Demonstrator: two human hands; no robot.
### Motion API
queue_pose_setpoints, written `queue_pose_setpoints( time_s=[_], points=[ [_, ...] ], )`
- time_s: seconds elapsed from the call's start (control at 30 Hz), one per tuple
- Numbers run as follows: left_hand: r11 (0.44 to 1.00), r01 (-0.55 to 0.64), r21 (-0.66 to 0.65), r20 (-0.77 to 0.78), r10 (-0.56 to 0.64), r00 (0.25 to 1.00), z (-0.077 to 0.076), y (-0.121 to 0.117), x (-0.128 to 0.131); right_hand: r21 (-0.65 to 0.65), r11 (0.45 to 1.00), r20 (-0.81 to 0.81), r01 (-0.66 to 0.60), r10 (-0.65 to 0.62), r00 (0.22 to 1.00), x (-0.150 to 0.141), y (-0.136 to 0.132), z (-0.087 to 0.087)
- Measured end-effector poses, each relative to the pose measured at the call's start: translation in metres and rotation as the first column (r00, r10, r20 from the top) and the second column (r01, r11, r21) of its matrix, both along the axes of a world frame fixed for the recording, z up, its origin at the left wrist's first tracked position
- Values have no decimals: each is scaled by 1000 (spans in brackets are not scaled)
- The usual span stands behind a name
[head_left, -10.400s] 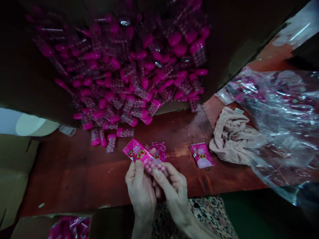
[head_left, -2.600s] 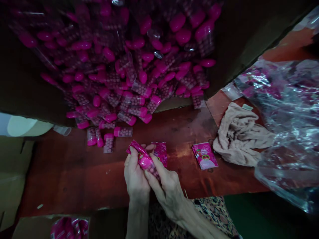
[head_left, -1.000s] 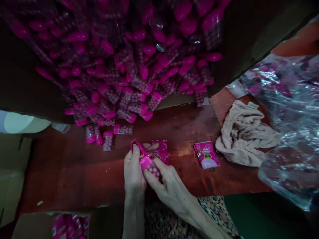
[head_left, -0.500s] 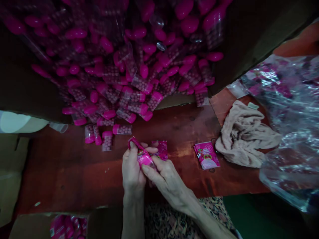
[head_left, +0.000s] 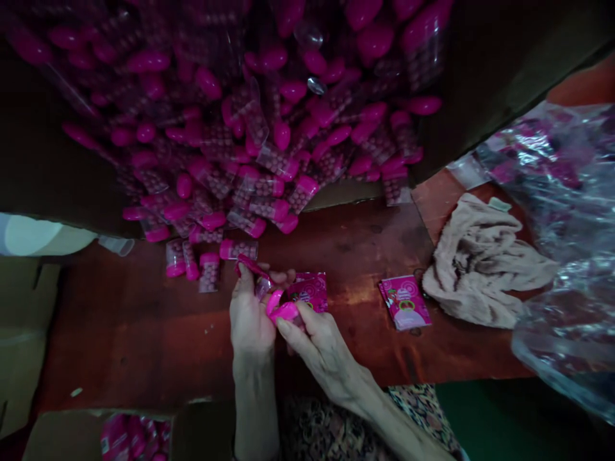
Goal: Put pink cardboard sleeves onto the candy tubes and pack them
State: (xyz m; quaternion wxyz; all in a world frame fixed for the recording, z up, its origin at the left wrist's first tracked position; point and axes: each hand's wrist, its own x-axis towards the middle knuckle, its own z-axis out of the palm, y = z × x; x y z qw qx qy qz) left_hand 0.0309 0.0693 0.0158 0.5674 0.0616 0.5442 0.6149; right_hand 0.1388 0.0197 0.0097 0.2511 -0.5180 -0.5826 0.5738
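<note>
Over the table's near side, my left hand [head_left: 252, 317] is palm up and closed around a small clear bottle [head_left: 263, 288]. A narrow dark-pink printed packet [head_left: 253, 263] is pinched under its thumb. My right hand [head_left: 324, 346] is closed, thumb and fingers gripping a pink-capped bottle [head_left: 286, 312] beside the left palm. Part of that bottle hides behind the fingers. A second pink curved edge shows just above its cap; I cannot tell which bottle it belongs to. Just beyond the hands lie flat pink printed packets [head_left: 311, 288]. More such packets [head_left: 406, 304] lie stacked to the right.
A large carton [head_left: 350, 190] opens toward me, heaped with pink-capped bottles of small balls; several have spilled onto the table [head_left: 144, 326]. At right are a crumpled beige cloth [head_left: 480, 269] and clear plastic bags [head_left: 567, 256]. A lower box [head_left: 67, 435] holds pink packs at bottom left.
The dark-pink packet has turned edge-on and moved up-left in my left hand. The clear bottle and the pink caps now show separately between my hands.
</note>
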Motion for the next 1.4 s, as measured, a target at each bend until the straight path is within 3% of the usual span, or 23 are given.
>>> queue_pose_setpoints(
  time_s=[0.1, 0.2, 0.37, 0.53, 0.77, 0.93, 1.07, 1.13, 1.2, 1.3, 1.4],
  points=[
    [999, 50, -9, 9, -50, 999, -2, 2, 5, 16, 1000, 13, -1, 1, 1000, 1, 5, 0],
    [977, 211, -18, 17, -211, 977, 0, 5, 2, 74, 996, 46, -57, 54, 998, 4, 6, 5],
    [881, 472, -41, 2, -472, 882, 2, 8, -2, 207, 959, 204, -192, 150, 967, 8, 2, 9],
    [790, 612, -36, -53, -613, 788, 7, 3, 6, 306, 928, 278, -214, 127, 952, 14, -11, 4],
    [659, 752, 10, -49, -751, 659, 26, -2, 11, 422, 869, 466, -258, 36, 884, 11, -22, 16],
    [692, 720, -52, -144, -719, 680, 27, -3, 3, 476, 806, 490, -353, 90, 867, 8, -15, 16],
    [808, 585, -61, -44, -588, 808, 25, -3, -1, 298, 868, 333, -398, 296, 895, 13, 6, 26],
    [837, 544, -59, -30, -546, 837, 25, -3, -2, 215, 893, 270, -395, 334, 903, 15, 15, 32],
    [801, 596, -59, -44, -599, 800, 27, -2, -4, 205, 902, 247, -379, 327, 912, 18, 18, 34],
    [663, 743, -90, -187, -744, 641, 30, 0, -7, 262, 882, 272, -393, 323, 906, 19, 14, 26],
    [575, 800, -170, -334, -798, 502, 33, 3, -8, 343, 847, 300, -406, 311, 902, 19, 7, 16]
  ],
)
